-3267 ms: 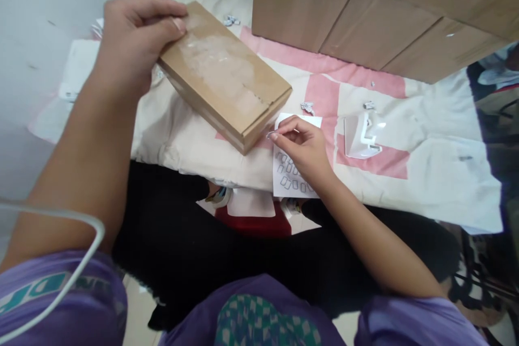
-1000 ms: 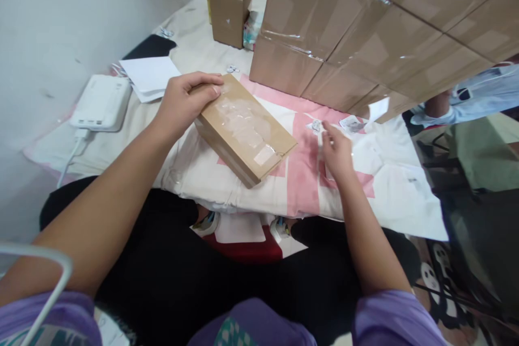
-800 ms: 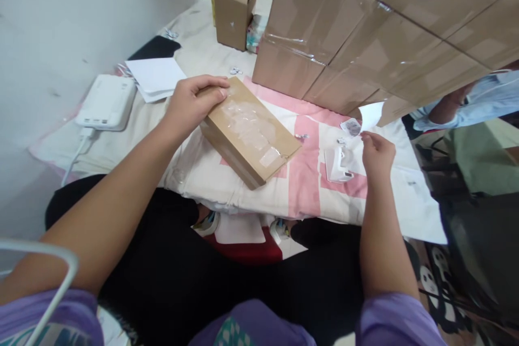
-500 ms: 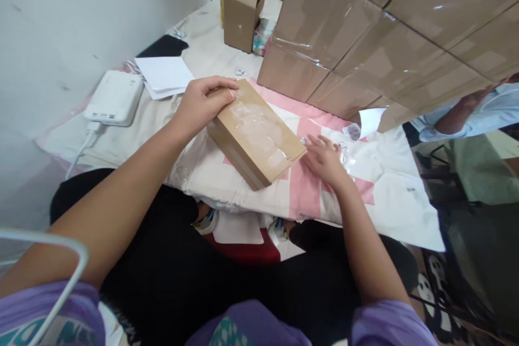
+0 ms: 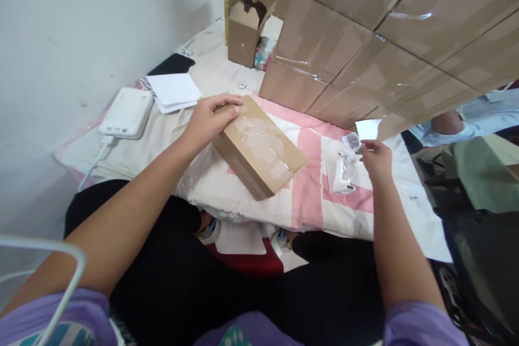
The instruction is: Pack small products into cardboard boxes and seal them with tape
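A brown cardboard box (image 5: 263, 146) with clear tape on its top sits tilted on the pink and white cloth (image 5: 310, 184). My left hand (image 5: 214, 119) grips the box at its far left corner, thumb on top. My right hand (image 5: 375, 158) is over the right part of the cloth with its fingertips pinched at the edge of a clear, crinkled plastic piece (image 5: 352, 140). Directly behind those fingertips a white paper slip (image 5: 368, 128) leans by the stacked cartons. A white device (image 5: 339, 177) lies between the box and my right hand.
Taped cartons (image 5: 389, 59) are stacked along the back right. At the left lie a white power bank (image 5: 127, 112) with a cable, white papers (image 5: 174, 91) and a black item (image 5: 172, 64). An open box (image 5: 243, 35) stands behind. Another person's sleeve (image 5: 478, 116) shows at the right.
My right hand has moved right, away from the box, to the plastic piece, and its fingers have closed. The white device is now uncovered. My left hand stays on the box.
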Demonstrator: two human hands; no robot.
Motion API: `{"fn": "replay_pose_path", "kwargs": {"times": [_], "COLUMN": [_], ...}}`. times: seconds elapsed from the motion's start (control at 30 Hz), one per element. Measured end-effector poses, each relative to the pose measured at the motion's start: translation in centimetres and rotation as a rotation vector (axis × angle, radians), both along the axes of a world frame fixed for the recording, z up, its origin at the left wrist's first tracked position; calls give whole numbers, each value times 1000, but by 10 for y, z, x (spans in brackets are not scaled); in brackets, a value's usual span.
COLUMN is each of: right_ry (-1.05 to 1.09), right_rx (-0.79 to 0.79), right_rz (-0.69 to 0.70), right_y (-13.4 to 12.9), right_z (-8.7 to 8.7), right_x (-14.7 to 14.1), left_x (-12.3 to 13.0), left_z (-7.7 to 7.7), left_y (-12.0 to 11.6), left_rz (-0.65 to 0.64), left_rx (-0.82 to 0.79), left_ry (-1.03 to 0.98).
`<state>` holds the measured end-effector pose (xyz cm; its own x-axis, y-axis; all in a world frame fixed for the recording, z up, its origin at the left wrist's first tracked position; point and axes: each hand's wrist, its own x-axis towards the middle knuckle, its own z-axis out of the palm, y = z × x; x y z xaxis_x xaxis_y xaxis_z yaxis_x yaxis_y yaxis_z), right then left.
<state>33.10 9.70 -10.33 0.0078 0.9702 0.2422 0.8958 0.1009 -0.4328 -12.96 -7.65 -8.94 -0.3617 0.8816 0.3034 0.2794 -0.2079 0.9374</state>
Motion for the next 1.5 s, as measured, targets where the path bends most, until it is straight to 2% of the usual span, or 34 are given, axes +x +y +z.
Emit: {"fn": "replay_pose_path", "kwargs": {"times": [0.07, 0.1, 0.27, 0.37, 0.43, 0.53, 0.6, 0.63, 0.67, 0.73, 0.8, 0.87, 0.93, 1.0, 1.07, 1.13, 1.2, 1.3, 1.4, 1.5], "right_ry": [-118, -164, -307, -342, -345, -354, -463, -539, -607, -698, -692, -586, -384, -156, -7, 61, 36, 5, 110, 228], "right_rx": [-269, -340, -422, -358, -268, -106, 77, 140, 181, 190, 177, 163, 91, -115, -300, -362, -317, -153, 14, 95], "right_rz": [-14, -11, 80, 209, 339, 621, 894, 964, 991, 949, 881, 862, 898, 956, 932, 933, 888, 810, 717, 583], "right_y": [13, 17, 31, 37, 41, 48, 56, 61, 66, 75, 79, 70, 48, 12, -33, -81, -126, -176, -202, -213], "right_z": [1, 1, 13, 26, 32, 37, 37, 35, 33, 29, 27, 32, 46, 66, 82, 89, 82, 55, 35, 38], "right_x": [-4, -10, -54, -104, -156, -250, -311, -337, -359, -390, -402, -393, -365, -319, -264, -211, -172, -144, -129, -86], "left_x": [0, 0, -1, 0, 2, 3, 2, 2, 1, 0, -1, -3, -4, -4, -2, 3, 12, 27, 42, 54], "left_z": [1, 1, -1, -3, -3, -1, 0, 0, 0, -1, -2, -3, -3, -3, -1, 1, 3, 4, 4, -1], "left_y": [0, 1, 5, 5, 3, 1, 0, 0, 0, -1, -2, -4, -6, -9, -11, -13, -14, -16, -17, -16], "left_rz": [11, 15, -17, -25, -31, -47, -63, -72, -81, -94, -107, -128, -149, -146, -95, -10, 71, 111, 35, -47], "left_rx": [-4, -12, -15, -21, -28, -5, 14, 21, 26, 35, 45, 45, 38, 23, -2, -38, -71, -88, -91, -169], "left_ry": [2, 6, -9, -29, -41, -49, -51, -53, -57, -70, -74, -62, -48, -39, -36, -36, -22, -1, -166, -407]}}
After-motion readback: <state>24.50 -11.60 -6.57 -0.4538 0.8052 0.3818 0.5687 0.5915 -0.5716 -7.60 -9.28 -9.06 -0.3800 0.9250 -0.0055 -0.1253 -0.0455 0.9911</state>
